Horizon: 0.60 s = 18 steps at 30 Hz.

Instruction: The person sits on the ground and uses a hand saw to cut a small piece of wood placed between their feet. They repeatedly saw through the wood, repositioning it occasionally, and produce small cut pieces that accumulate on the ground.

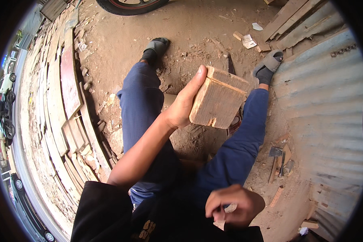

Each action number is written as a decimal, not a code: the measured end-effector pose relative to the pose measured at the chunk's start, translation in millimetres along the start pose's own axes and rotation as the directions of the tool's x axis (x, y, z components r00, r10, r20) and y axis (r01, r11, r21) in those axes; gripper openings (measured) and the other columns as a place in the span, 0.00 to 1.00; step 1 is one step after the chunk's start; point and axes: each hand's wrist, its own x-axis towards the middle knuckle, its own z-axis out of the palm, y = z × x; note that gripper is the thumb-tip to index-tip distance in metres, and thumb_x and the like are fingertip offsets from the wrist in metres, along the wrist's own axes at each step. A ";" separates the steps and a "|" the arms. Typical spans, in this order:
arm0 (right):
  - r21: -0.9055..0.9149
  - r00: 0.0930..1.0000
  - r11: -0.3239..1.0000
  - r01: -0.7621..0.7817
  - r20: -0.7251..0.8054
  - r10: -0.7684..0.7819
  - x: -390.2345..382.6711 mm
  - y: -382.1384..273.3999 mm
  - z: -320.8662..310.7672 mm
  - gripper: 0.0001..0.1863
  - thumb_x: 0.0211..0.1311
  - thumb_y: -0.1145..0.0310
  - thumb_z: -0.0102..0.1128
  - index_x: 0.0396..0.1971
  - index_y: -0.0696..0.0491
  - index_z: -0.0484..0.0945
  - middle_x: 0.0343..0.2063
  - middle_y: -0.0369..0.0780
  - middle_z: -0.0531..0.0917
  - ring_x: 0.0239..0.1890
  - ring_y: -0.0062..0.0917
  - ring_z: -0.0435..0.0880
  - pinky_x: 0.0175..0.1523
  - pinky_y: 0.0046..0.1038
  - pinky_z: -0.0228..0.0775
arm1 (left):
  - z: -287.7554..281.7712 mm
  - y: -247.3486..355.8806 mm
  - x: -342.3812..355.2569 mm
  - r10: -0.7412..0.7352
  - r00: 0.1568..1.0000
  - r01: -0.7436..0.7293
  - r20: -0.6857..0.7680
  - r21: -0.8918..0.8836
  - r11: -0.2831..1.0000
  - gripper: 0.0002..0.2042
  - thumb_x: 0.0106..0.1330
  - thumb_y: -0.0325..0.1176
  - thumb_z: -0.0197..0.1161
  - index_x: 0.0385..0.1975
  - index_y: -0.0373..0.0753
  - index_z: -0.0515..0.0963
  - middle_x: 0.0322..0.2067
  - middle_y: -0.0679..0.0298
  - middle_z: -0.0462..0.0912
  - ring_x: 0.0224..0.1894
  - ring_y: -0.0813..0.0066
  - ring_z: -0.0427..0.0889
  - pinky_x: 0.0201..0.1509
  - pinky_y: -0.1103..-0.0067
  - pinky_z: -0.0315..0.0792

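In my left hand (185, 101) is a thick rectangular wooden block (220, 103), held up between my knees. The thumb lies along the block's left edge, and the other fingers are hidden beneath it. The block has a groove across its far part and a small notch in its near edge. My right hand (236, 205) is near my lap, away from the block, slightly blurred. Its fingers are curled in toward the thumb; whether something small is between them cannot be made out.
On the dirt at right lie a hammer-like tool (275, 153), a dark thin tool (282, 163) and wood scraps. Corrugated metal sheeting (322, 121) stands at right. Stacked planks (70, 80) line the left, with a road and vehicles beyond. A tyre (131, 8) is ahead.
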 end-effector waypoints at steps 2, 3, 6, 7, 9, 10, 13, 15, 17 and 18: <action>-0.013 0.903 0.999 0.036 0.428 -0.027 27.8 -38.3 25.9 0.19 0.61 0.52 0.64 0.36 0.54 0.74 0.25 0.48 0.82 0.30 0.40 0.85 0.34 0.40 0.73 | -9.7 -0.2 -3.3 -0.017 1.000 0.017 0.018 -0.027 1.000 0.38 0.72 0.66 0.37 0.62 0.36 0.69 0.56 0.52 0.75 0.56 0.63 0.76 0.60 0.68 0.72; -0.168 0.893 0.972 0.163 0.444 -0.073 31.5 -38.7 46.7 0.16 0.65 0.57 0.59 0.32 0.56 0.71 0.20 0.45 0.80 0.25 0.41 0.82 0.30 0.40 0.70 | -9.6 -0.4 -3.0 -0.020 0.999 0.021 0.042 -0.032 0.999 0.37 0.72 0.66 0.38 0.61 0.36 0.69 0.56 0.52 0.75 0.57 0.63 0.76 0.60 0.68 0.72; 0.111 0.857 0.991 0.079 0.500 -0.124 40.6 -33.9 54.1 0.14 0.67 0.63 0.57 0.27 0.57 0.71 0.16 0.45 0.77 0.19 0.41 0.77 0.25 0.34 0.67 | -3.3 -2.1 -0.4 -0.029 0.999 0.029 0.028 -0.004 1.000 0.37 0.72 0.66 0.38 0.62 0.36 0.69 0.56 0.52 0.75 0.56 0.63 0.77 0.60 0.68 0.72; 0.328 0.850 0.941 0.083 0.469 -0.239 40.0 -24.4 56.2 0.14 0.68 0.64 0.57 0.26 0.57 0.71 0.15 0.44 0.77 0.17 0.38 0.76 0.24 0.32 0.66 | -1.1 -3.3 1.9 -0.035 0.999 0.035 0.025 0.006 0.999 0.37 0.72 0.66 0.38 0.62 0.36 0.69 0.57 0.52 0.75 0.56 0.63 0.77 0.60 0.68 0.72; 0.636 0.930 0.769 -0.058 0.315 -0.191 32.5 -27.3 47.2 0.15 0.69 0.64 0.55 0.24 0.58 0.72 0.14 0.41 0.77 0.14 0.28 0.75 0.21 0.28 0.63 | -0.8 -11.5 8.0 0.030 0.999 -0.031 0.020 0.069 0.997 0.38 0.71 0.66 0.38 0.62 0.36 0.68 0.55 0.52 0.76 0.55 0.64 0.78 0.58 0.69 0.74; 0.758 0.974 0.646 -0.084 0.200 -0.108 26.9 -37.0 39.8 0.15 0.69 0.65 0.56 0.24 0.59 0.73 0.14 0.41 0.77 0.13 0.27 0.74 0.19 0.27 0.62 | -2.3 -11.3 11.6 0.033 0.999 -0.034 0.012 0.074 0.997 0.38 0.71 0.66 0.39 0.61 0.35 0.68 0.54 0.52 0.77 0.54 0.65 0.79 0.56 0.69 0.75; 0.965 0.982 0.220 0.142 -0.164 0.088 9.4 -87.7 66.3 0.16 0.69 0.66 0.57 0.25 0.62 0.75 0.13 0.42 0.78 0.11 0.23 0.72 0.16 0.24 0.59 | -14.7 -12.2 4.0 0.038 0.999 -0.038 0.008 0.045 0.998 0.38 0.72 0.65 0.37 0.64 0.35 0.66 0.55 0.49 0.76 0.51 0.58 0.81 0.53 0.65 0.78; 0.943 0.933 0.118 0.311 -0.326 0.153 10.8 -104.0 77.2 0.16 0.69 0.66 0.58 0.25 0.64 0.76 0.13 0.42 0.78 0.09 0.20 0.71 0.13 0.22 0.57 | -39.0 -16.1 12.7 -0.105 0.958 0.178 0.265 -0.268 0.947 0.42 0.70 0.69 0.34 0.63 0.33 0.68 0.54 0.48 0.78 0.53 0.54 0.81 0.57 0.62 0.75; 0.888 0.936 0.297 0.351 -0.337 -0.100 14.2 -78.6 59.1 0.16 0.71 0.64 0.55 0.29 0.63 0.77 0.20 0.43 0.79 0.15 0.21 0.74 0.20 0.22 0.62 | -29.4 -25.4 15.8 -0.174 0.943 0.248 0.284 -0.250 0.936 0.42 0.69 0.69 0.35 0.64 0.33 0.66 0.55 0.46 0.77 0.53 0.52 0.80 0.58 0.60 0.74; 0.844 0.926 0.385 0.372 -0.308 -0.220 19.7 -61.7 41.4 0.17 0.71 0.63 0.53 0.31 0.63 0.78 0.24 0.43 0.80 0.19 0.21 0.75 0.23 0.22 0.65 | -25.3 -27.0 20.2 -0.164 0.948 0.229 0.274 -0.224 0.947 0.41 0.70 0.67 0.35 0.64 0.32 0.65 0.56 0.46 0.77 0.54 0.52 0.80 0.59 0.60 0.73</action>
